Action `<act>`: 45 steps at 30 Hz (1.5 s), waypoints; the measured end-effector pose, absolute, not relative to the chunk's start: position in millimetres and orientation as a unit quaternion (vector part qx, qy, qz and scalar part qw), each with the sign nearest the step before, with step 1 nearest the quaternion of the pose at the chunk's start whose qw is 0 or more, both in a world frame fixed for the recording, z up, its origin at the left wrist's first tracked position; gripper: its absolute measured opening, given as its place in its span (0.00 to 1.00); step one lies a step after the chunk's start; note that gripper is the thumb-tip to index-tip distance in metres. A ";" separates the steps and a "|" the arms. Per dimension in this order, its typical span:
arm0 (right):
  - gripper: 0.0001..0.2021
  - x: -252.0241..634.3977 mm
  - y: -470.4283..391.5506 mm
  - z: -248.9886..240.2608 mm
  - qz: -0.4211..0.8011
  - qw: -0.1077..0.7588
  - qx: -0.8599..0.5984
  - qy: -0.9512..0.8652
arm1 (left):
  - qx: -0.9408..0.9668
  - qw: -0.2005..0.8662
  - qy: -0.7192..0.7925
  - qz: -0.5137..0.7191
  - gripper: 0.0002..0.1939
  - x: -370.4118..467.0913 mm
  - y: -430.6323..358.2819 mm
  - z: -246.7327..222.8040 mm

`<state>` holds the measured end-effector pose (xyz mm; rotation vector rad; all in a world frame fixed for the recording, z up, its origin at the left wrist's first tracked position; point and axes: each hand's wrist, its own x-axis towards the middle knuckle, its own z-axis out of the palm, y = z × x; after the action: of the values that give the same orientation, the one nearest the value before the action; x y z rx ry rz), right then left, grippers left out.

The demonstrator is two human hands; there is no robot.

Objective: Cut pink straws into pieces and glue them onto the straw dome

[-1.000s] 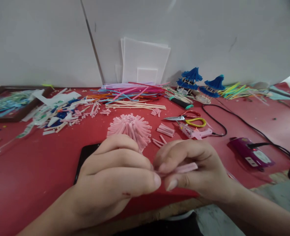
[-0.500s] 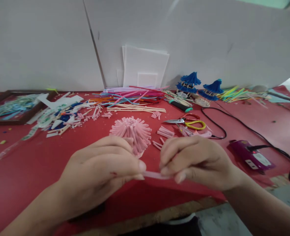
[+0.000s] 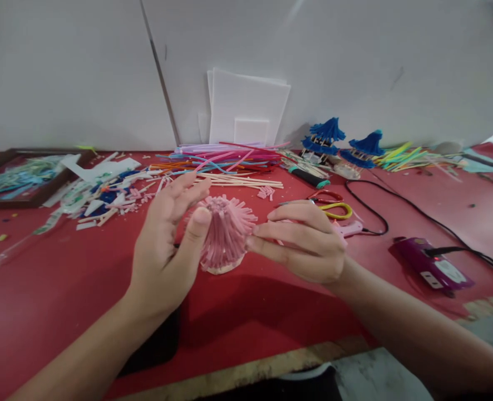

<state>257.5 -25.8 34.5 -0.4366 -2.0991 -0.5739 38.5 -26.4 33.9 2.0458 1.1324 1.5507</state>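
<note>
A pink dome of short straw pieces [image 3: 226, 234] stands tilted on the red table [image 3: 63, 289], its pale base toward me. My left hand [image 3: 167, 245] grips it, thumb on the front and fingers spread behind its left side. My right hand [image 3: 307, 245] is at the dome's right side with curled fingertips touching the straws. Those fingers pinch a short pink straw piece [image 3: 276, 241], mostly hidden.
Yellow-handled scissors [image 3: 333, 209] and a pink glue gun [image 3: 350, 227] lie behind my right hand. A purple power strip [image 3: 434, 267] with black cable sits right. Long coloured straws [image 3: 225, 159], cut scraps [image 3: 104, 195], blue tassel models [image 3: 328, 135] and a dark phone [image 3: 158, 345] surround me.
Both hands left the straw piece they were pulling between them near the table's edge and moved forward. The left hand took hold of the pink dome and tilted it; the right came alongside.
</note>
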 end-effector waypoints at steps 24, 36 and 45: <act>0.07 264.1 -9.9 15.6 -0.062 0.461 -0.176 -0.867 | 0.759 0.112 0.480 0.425 0.17 48.6 -25.3 48.5; 0.05 258.1 -20.8 13.4 -0.159 0.459 -0.182 -0.855 | 0.782 0.096 0.454 0.416 0.18 48.4 -27.3 45.2; 0.07 252.2 -26.2 12.2 -0.224 0.454 -0.206 -0.838 | 0.786 0.066 0.463 0.404 0.18 49.3 -27.7 48.5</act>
<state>252.2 -26.2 12.2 -0.5084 -2.0677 -0.5534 49.3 -27.7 48.5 2.3721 1.3963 1.2188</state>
